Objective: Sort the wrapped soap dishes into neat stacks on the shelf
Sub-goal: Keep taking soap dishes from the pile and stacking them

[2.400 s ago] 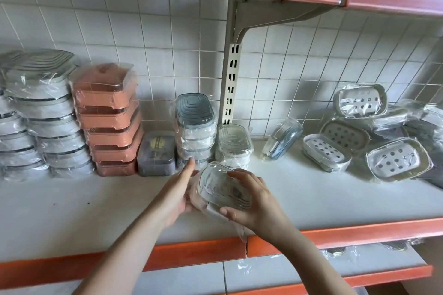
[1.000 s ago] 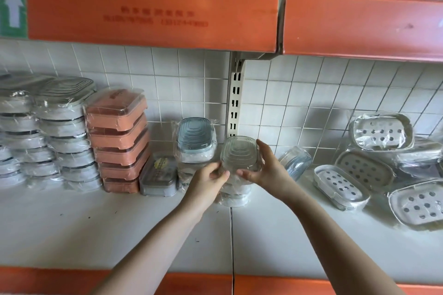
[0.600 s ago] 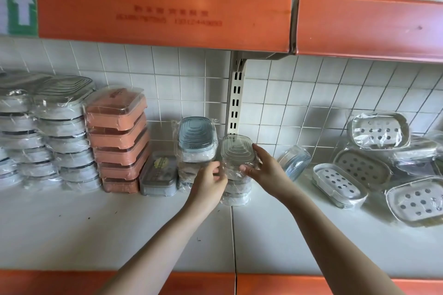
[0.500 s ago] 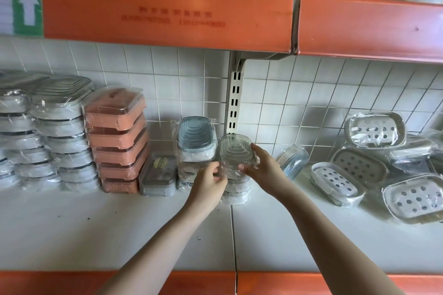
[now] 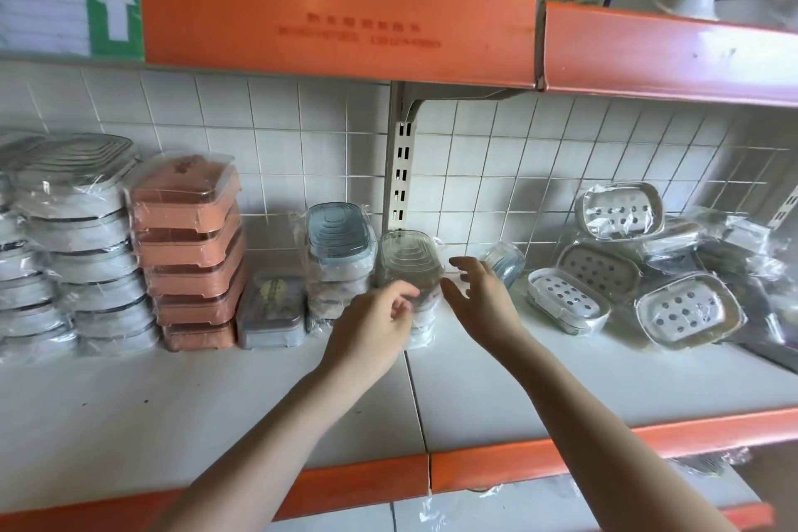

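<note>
A clear wrapped soap dish [image 5: 408,257] tops a short stack at the middle of the white shelf [image 5: 216,410], right of a stack topped by a blue-lidded dish [image 5: 339,235]. My left hand [image 5: 371,326] hovers just in front of the clear stack, fingers loosely curled and holding nothing. My right hand [image 5: 479,296] is beside it to the right, fingers spread, off the dish. One more blue-tinted dish [image 5: 503,263] leans against the wall behind my right hand.
At left stand tall stacks of grey dishes [image 5: 82,246] and salmon dishes [image 5: 188,255], with a single grey box [image 5: 270,313] beside them. A loose pile of white perforated dishes [image 5: 647,272] fills the right. An orange upper shelf [image 5: 337,17] hangs overhead.
The clear dish was lifted from the shelf front and set on the middle stack. Both hands have now let go of it and drawn back slightly.
</note>
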